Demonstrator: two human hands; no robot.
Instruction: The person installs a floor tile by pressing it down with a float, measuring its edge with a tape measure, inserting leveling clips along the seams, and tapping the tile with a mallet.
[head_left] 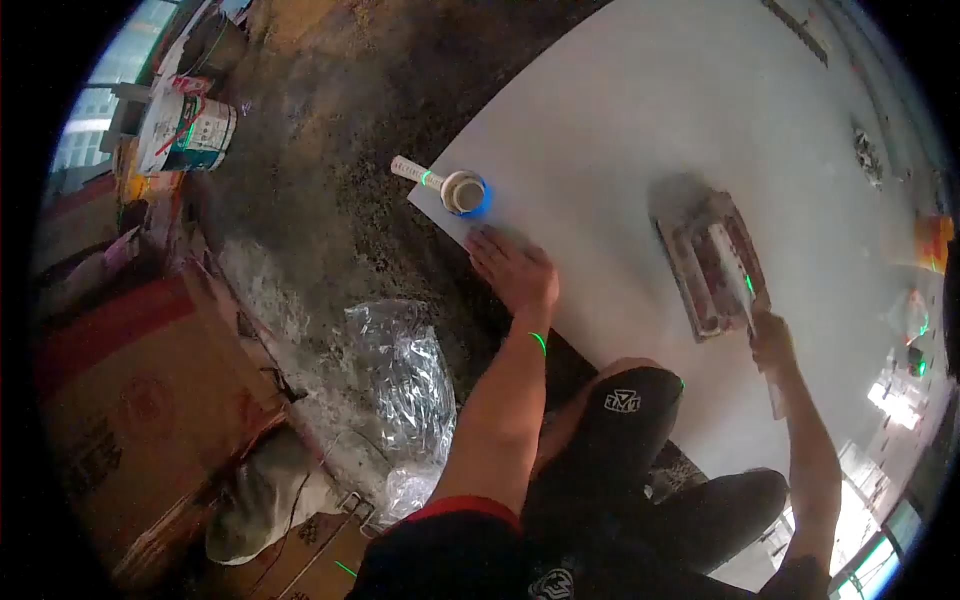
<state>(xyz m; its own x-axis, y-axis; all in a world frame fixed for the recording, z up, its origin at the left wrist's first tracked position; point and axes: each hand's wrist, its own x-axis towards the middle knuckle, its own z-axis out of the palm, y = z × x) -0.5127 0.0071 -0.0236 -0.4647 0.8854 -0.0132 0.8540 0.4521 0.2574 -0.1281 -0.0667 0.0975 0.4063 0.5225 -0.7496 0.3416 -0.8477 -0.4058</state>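
A large pale sheet [620, 120] lies on the floor before me. My left hand [515, 270] rests flat at its near-left edge, fingers stretched out, holding nothing. Just beyond those fingers is a cream-coloured ring-shaped object [464, 194] with a printed, stick-like strip [415, 172] reaching past the sheet's corner; blue shows around the ring. My right hand [772, 342] is closed around a long, narrow pale tool [735, 265], whose exact kind I cannot make out. Beneath and beside its far end lies a worn rectangular plastering float [700, 290], smeared with dried material.
Clear plastic wrap [405, 375] lies crumpled on the dark, stained floor [310, 150] left of my arm. A cardboard box [150, 400] and a cloth-like bundle [265, 500] are at lower left. A labelled bucket [200, 132] stands farther back. My knees are at the sheet's near edge.
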